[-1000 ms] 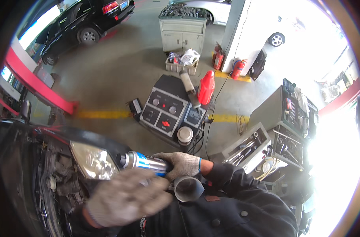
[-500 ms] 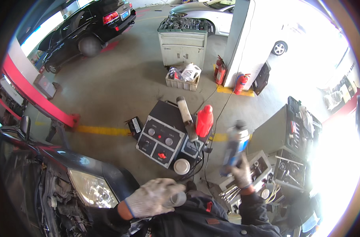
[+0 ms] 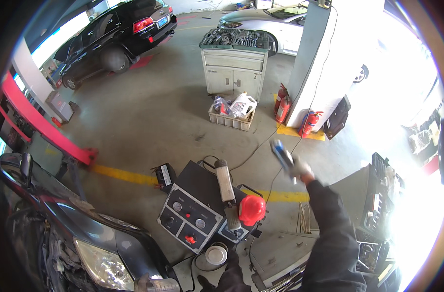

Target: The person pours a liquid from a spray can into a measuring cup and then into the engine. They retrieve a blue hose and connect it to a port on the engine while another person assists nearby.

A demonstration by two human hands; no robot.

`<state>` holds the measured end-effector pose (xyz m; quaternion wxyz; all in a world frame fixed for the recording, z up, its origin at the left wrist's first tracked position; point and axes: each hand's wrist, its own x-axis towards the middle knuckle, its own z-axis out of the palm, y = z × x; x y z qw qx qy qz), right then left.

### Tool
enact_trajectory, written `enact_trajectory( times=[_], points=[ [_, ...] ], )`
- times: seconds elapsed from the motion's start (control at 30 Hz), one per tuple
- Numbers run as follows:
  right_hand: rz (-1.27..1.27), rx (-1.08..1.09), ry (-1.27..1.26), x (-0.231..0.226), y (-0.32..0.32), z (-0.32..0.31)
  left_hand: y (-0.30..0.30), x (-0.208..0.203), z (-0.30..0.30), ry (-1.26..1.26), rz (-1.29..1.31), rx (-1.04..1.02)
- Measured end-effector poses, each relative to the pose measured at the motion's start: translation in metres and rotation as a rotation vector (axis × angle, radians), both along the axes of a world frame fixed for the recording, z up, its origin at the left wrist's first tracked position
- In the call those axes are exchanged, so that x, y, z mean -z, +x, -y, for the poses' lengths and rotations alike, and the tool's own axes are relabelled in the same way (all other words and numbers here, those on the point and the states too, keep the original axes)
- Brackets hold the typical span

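My right hand (image 3: 301, 169), in a pale work glove, is stretched out ahead to the right. It is closed around a blue, dark and white can (image 3: 282, 155), which tilts and is blurred by motion. At the lower edge only part of my gloved left hand (image 3: 141, 282) shows. Its fingers seem wrapped round a clear marked cup (image 3: 164, 285), cut off by the picture's edge. Beside that cup is the headlight (image 3: 102, 263) of a dark car. Ahead stands a black machine (image 3: 190, 219) with gauges and a red knob, bearing a red bottle (image 3: 252, 210) and a grey-white cylinder (image 3: 224, 180).
A grey tool cart (image 3: 285, 255) with wrenches stands at the lower right. Farther off are a white tool cabinet (image 3: 234, 73), a crate (image 3: 231, 120) of jugs, and fire extinguishers (image 3: 308, 124) by a pillar. Cables cross the floor. A red lift arm (image 3: 46, 124) is at left.
My right hand has swung the can forward, away from the tool cart, and tipped it over. My left hand and the cup have dropped to the lower edge. The view has shifted.
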<state>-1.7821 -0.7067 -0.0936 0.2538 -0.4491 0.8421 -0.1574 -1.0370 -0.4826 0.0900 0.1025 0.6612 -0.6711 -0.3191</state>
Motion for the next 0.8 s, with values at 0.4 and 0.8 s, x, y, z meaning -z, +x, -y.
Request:
enact_trajectory(
  times=[0.4,0.8],
  points=[
    [-0.052,-0.093,-0.545,-0.148,0.072,0.136,-0.023,-0.048,0.008,0.047,-0.092,0.072],
    [0.392,0.068,-1.009,-0.238,0.238,-0.134,0.042,-0.047,-0.030,-0.227,-0.112,0.056]
  ],
)
